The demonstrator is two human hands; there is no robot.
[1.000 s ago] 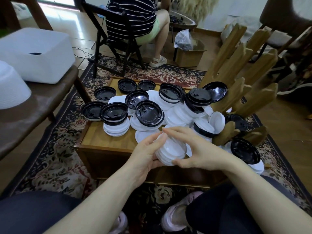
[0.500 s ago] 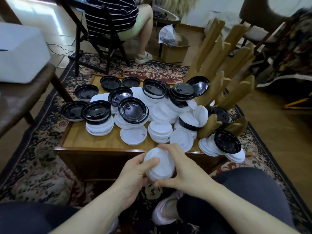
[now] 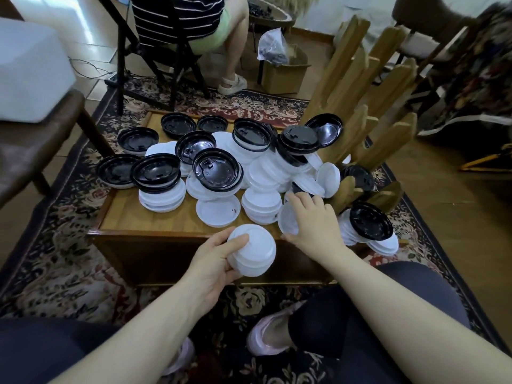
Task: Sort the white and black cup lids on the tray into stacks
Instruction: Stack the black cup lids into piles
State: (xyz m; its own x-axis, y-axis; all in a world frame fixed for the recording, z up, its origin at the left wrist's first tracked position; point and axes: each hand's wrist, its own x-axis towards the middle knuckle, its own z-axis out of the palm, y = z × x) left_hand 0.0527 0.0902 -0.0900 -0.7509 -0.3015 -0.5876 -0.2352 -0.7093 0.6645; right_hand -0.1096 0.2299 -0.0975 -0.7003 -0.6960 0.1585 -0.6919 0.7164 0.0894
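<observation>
At the near edge of the wooden tray [image 3: 166,217], your left hand [image 3: 213,261] grips the white stack [image 3: 253,253] by its rim, domes facing up toward you, its axis tilted slightly right. Your right hand [image 3: 313,223], fingers loosely curled, pinches a single white lid [image 3: 286,221] that stands tilted on edge. Turn that lid dome-up to match, centre it over the stack, then press until the rims nest.
</observation>
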